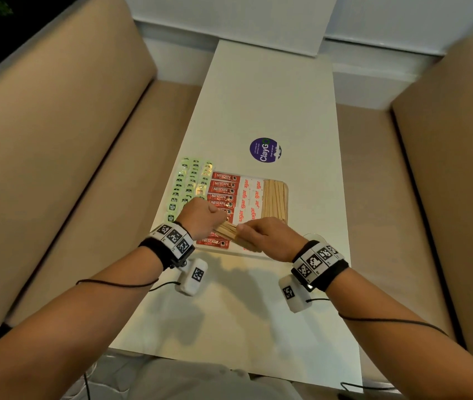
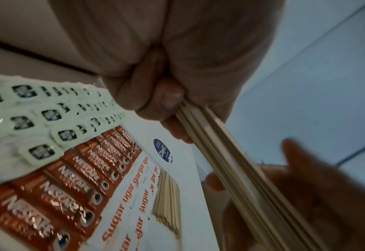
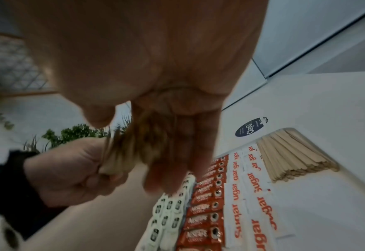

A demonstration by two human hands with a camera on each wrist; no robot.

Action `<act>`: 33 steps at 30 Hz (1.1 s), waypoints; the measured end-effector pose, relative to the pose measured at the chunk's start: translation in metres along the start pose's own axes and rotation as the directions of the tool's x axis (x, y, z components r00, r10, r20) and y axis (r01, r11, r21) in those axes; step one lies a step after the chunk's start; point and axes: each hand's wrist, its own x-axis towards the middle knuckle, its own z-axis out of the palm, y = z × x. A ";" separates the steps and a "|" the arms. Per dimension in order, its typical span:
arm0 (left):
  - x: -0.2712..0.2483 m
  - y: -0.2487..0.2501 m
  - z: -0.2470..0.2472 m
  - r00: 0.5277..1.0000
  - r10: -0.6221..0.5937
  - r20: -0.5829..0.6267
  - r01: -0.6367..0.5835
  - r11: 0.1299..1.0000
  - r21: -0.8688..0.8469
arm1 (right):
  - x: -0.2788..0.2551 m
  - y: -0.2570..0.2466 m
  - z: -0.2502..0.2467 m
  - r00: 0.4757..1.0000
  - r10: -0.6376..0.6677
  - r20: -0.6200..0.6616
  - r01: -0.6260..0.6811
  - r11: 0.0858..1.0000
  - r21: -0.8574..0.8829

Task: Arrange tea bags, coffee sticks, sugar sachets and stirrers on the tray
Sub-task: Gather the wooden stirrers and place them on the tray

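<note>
1. Left hand (image 1: 200, 216) grips one end of a bundle of stirrers (image 1: 229, 230) in a fist; right hand (image 1: 267, 239) cups the other end, fingers loosely round it, above the tray (image 1: 285, 187)
2. Square the ends together first
3. Lay them beside the stirrers already placed (image 1: 275, 199), clear of the sugar sachets (image 1: 251, 194)
</note>
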 end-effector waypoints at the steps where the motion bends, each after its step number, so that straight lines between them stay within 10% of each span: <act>1: 0.001 0.001 -0.001 1.000 0.019 0.023 -0.019 0.999 0.029 | -0.001 -0.004 -0.003 0.999 0.025 0.031 -0.025 1.000 0.004; 8: 0.004 0.015 0.004 0.976 0.145 0.164 -0.170 0.974 0.152 | 0.012 -0.014 0.018 0.976 0.080 0.203 -0.089 0.996 0.033; 20: 0.019 0.009 0.041 0.983 0.186 -0.008 -0.183 0.976 0.121 | 0.010 -0.002 0.060 0.981 0.175 -0.086 -0.150 0.959 0.241; 25: 0.028 0.015 0.050 0.946 0.264 0.187 -0.298 0.936 0.188 | 0.002 0.010 0.045 0.966 0.225 0.124 -0.254 0.909 0.332; 33: 0.053 0.028 0.071 0.881 0.349 0.321 -0.406 0.905 0.131 | 0.012 0.038 0.023 0.960 0.275 0.045 -0.278 0.943 0.185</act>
